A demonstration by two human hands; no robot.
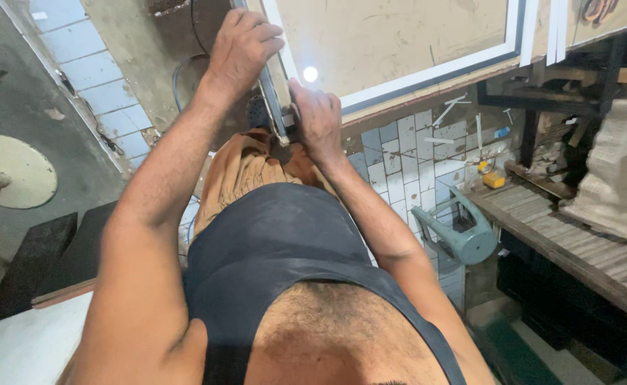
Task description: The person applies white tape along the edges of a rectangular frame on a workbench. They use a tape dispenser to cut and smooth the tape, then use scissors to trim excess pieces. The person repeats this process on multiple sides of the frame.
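L to R, head cam looked straight down the torso.

Far L: pale round disc (15, 171) lay flat on the grey floor, dark boards (32, 264) beside it, well apart from the work. Not involved.

Left hand (242, 46) sat on top of the upper run of the grey metal frame strip (272, 100), fingers curled over it, knuckles up. Looked like a hold-down/steadying grip, arm extended to press from above. Fingers wrapped narrow on the strip, not spread.

The strip ran down from the top edge between both hands, tilted, at the L corner of the white-framed panel (399, 43). Lower end stopped about waist level, over the orange-brown trousers (246, 167). My read: braced against the body so the corner wouldn't shift.

Right hand (317, 117) gripped the strip's lower end from the R side, thumb toward the strip, fingers closed round it. Couldn't tell if a small tool or fastener sat inside that fist, hidden. A dark round part (258, 113) showed just L of the strip near this hand; unclear what it was.

Panel lay flat on a bench, so the frame edge was reachable from the side. Bright light spot (311, 74) on it near the R hand.

Below R: tiled floor (406, 164), teal plastic stool (463, 232) tipped over, yellow item (493, 180) at the end of a slatted wood bench (570, 235). All well apart from the hands.
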